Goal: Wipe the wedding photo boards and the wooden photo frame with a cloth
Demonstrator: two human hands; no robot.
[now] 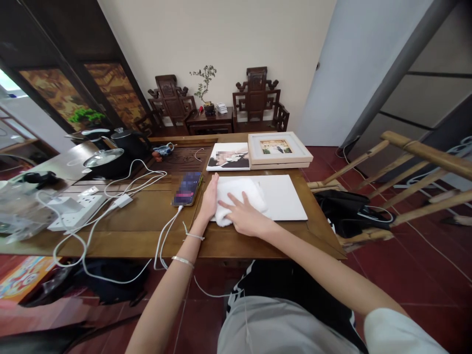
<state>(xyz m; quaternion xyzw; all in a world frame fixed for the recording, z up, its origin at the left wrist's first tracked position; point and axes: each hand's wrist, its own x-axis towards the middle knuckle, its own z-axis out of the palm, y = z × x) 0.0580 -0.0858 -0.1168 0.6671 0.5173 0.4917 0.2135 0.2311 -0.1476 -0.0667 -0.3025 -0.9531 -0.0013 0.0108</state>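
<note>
Hands: right hand (241, 214) fingers spread, laid on the white cloth (252, 191), not clenched; left hand (210, 196) fingers straight and together, edge-down at the panel's left end, gripping nothing visible.
Cloth: bunched over the left half of the white panel (289, 199), directly ahead of the body.
Panel axis: long side runs left to right; bare half lies rightward, nearer the right hand.
Beyond: photo panel (229, 157) and framed picture (276, 147) behind; phone (188, 188) left.

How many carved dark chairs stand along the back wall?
2: one carved chair left of the small table, another chair right of it.
</note>
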